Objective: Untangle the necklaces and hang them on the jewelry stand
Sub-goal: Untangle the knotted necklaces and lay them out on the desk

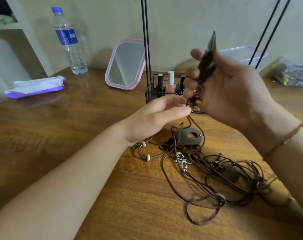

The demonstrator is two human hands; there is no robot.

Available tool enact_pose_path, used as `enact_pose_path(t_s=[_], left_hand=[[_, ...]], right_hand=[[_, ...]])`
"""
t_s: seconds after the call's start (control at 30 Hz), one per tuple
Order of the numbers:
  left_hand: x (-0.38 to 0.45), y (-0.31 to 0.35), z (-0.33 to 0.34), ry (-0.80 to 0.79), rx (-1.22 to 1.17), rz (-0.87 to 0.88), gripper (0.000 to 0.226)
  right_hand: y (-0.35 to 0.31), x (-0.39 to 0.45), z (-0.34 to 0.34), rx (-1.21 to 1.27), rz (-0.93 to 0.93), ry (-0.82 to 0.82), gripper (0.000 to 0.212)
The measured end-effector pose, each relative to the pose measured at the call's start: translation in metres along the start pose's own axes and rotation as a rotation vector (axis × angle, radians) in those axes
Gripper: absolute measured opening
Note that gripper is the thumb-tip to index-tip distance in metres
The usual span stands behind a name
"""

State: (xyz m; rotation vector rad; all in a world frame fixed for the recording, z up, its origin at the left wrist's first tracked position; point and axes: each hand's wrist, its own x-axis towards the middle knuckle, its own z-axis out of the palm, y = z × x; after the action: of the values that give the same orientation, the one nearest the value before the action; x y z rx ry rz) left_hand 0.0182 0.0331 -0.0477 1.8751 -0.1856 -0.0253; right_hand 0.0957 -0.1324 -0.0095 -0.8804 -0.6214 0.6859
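From the head camera, the right hand [234, 89] is raised above the middle of the wooden worktop [64, 129], its fingers curled round a dark brown feather pendant [207, 63] whose tip pokes up past the knuckles. A brown cord [195, 125] drops from this grip to the tangle of necklaces [208, 167] lying on the worktop toward its near right side, between the two forearms. The left hand [157, 116] reaches in beside the right one, fingers loosely extended, fingertips [186, 110] at the cord just below the right hand; whether they pinch it I cannot tell. In the tangle lie a round brown disc [190, 135] and a silver flower charm [182, 159]. Behind the hands a black wire basket [151, 94] holds nail polish bottles [170, 82], with thin black rods [145, 40] rising from it. Toward the far left edge stand a pink mirror [126, 64] and a water bottle [69, 40], and a purple packet [36, 86] lies nearby.
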Motion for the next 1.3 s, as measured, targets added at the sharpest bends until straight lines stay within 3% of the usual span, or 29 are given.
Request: enact_pose_path(t_s=[0.07,0.13,0.2,0.27,0.4,0.53,0.6,0.7,0.8,0.9,1.0,1.1,1.2,1.3], left_hand=[[0.0,0.003,0.013,-0.037,-0.121,0.098,0.031],[0.002,0.004,0.017,0.026,-0.292,0.12,0.021],[0.004,0.004,0.011,0.111,-0.429,0.083,0.013],[0.004,0.005,-0.002,0.175,-0.53,0.053,0.005],[0.001,0.005,-0.034,0.365,-0.559,0.001,0.013],[0.001,-0.006,-0.061,0.488,-0.565,-0.183,0.018],[0.002,-0.011,-0.066,0.558,-0.334,-0.255,0.012],[0.002,-0.016,-0.059,0.553,0.254,-0.294,0.019],[0.001,-0.016,-0.046,0.437,0.551,-0.266,0.03],[0.001,-0.016,-0.04,0.352,0.772,-0.267,0.028],[0.004,-0.02,-0.035,0.313,0.874,-0.286,0.019],[0.004,-0.023,-0.026,0.317,0.969,-0.238,0.008],[0.002,-0.021,-0.013,0.34,1.023,-0.074,0.006],[-0.004,-0.004,0.003,0.238,0.826,0.234,0.009]], right_hand=[[0.006,-0.002,0.008,-0.195,0.0,-0.038,0.025],[0.012,-0.003,0.011,-0.741,-0.102,0.038,0.023],[0.012,-0.002,0.018,-1.079,-0.223,0.097,0.021],[0.002,-0.004,0.021,-1.146,-0.17,0.106,0.022],[-0.033,-0.018,0.008,-1.409,0.066,0.028,0.037],[-0.04,-0.051,-0.019,-1.823,0.104,-0.186,0.001],[-0.035,-0.075,-0.031,-1.762,0.167,-0.273,0.01],[-0.025,-0.095,-0.048,-1.726,0.217,-0.304,0.037],[-0.018,-0.097,-0.057,-1.79,0.155,-0.307,0.012],[-0.024,-0.098,-0.054,-1.494,0.137,-0.223,0.007],[-0.031,-0.096,-0.058,-1.122,0.075,0.045,0.017],[-0.023,-0.091,-0.073,-1.108,0.026,0.362,0.01],[-0.021,-0.092,-0.085,-1.441,0.086,0.351,0.005],[-0.046,-0.1,-0.077,-1.649,-0.106,0.237,0.012]])
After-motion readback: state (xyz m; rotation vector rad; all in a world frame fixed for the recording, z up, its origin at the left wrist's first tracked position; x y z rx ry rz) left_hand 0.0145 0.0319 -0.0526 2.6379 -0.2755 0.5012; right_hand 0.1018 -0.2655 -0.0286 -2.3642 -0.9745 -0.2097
